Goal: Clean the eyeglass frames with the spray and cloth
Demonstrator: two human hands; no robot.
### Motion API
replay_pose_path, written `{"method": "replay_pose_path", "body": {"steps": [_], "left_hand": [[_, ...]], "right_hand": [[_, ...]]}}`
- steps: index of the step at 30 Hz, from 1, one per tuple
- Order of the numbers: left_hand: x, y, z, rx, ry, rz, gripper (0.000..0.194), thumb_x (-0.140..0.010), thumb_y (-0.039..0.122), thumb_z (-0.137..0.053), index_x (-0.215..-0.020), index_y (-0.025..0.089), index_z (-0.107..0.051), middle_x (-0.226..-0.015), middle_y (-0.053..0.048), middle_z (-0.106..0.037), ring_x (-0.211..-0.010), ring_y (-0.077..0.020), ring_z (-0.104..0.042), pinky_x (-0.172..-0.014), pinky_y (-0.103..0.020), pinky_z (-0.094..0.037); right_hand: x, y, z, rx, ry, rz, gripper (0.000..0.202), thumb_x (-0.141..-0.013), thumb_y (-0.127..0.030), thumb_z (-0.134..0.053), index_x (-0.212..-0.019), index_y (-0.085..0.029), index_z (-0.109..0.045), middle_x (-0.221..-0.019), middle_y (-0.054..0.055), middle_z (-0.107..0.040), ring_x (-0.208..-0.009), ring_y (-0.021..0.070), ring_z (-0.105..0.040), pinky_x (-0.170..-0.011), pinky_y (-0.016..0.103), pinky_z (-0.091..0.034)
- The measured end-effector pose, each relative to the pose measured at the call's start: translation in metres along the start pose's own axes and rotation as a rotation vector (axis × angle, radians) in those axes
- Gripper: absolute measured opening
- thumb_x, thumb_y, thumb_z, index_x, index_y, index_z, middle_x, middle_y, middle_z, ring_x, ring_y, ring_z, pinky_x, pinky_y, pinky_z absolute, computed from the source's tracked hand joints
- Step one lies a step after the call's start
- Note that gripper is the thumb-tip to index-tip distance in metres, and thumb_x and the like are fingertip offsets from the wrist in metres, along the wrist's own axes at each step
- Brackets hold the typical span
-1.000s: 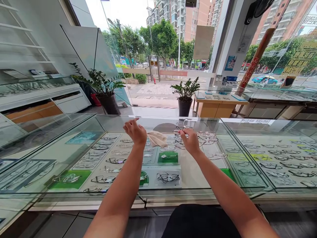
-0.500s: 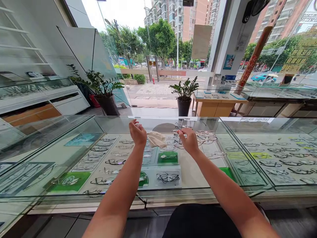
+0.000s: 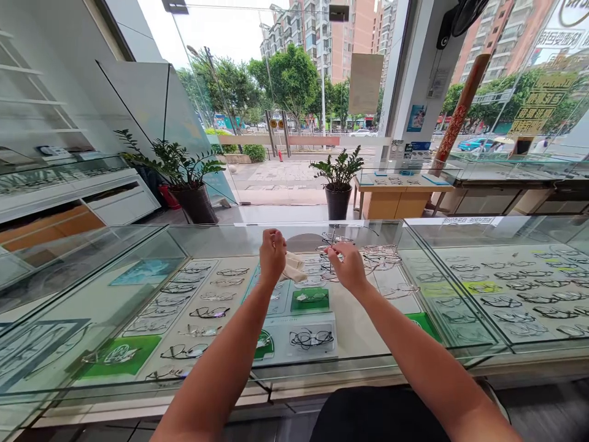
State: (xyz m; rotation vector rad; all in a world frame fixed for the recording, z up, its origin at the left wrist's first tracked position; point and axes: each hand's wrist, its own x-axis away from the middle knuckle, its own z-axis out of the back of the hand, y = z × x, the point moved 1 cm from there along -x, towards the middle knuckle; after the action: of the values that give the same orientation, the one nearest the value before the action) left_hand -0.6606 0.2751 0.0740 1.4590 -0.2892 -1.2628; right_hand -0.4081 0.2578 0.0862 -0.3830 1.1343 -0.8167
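My left hand [image 3: 273, 256] is raised over the glass counter with its fingers curled closed; what they hold, if anything, is hidden. A cream cloth [image 3: 294, 269] shows just right of that hand, partly covered by it. To the right, my right hand [image 3: 348, 265] pinches a thin-framed pair of glasses [image 3: 332, 239] by its near side, above the counter top. More frames lie behind and below it, so its outline is hard to separate.
The glass display counter [image 3: 363, 334] holds rows of glasses and a green display card [image 3: 310, 299]. Pinkish frames [image 3: 381, 256] are to the right of my right hand. Potted plants [image 3: 338, 199] and a wooden table [image 3: 391, 202] stand beyond the counter.
My left hand has moved right and now overlaps the cloth. My right hand still grips the glasses, nearly in the same place. The view has tilted slightly.
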Motion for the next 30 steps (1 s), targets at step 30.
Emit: {"method": "replay_pose_path", "body": {"steps": [30], "left_hand": [[0.040,0.017,-0.047,0.469,-0.689,0.157,0.063,-0.090,0.059,-0.085,-0.126,0.026,-0.046,-0.095,0.003,-0.066,-0.082,-0.0143,-0.062,-0.083,-0.031,-0.051]], "right_hand": [[-0.001,0.000,0.004,0.051,-0.011,-0.020,0.031,-0.109,-0.032,-0.056,-0.093,-0.022,-0.080,-0.103,0.009,-0.085,-0.098,0.0280,-0.069,-0.093,0.042,-0.048]]}}
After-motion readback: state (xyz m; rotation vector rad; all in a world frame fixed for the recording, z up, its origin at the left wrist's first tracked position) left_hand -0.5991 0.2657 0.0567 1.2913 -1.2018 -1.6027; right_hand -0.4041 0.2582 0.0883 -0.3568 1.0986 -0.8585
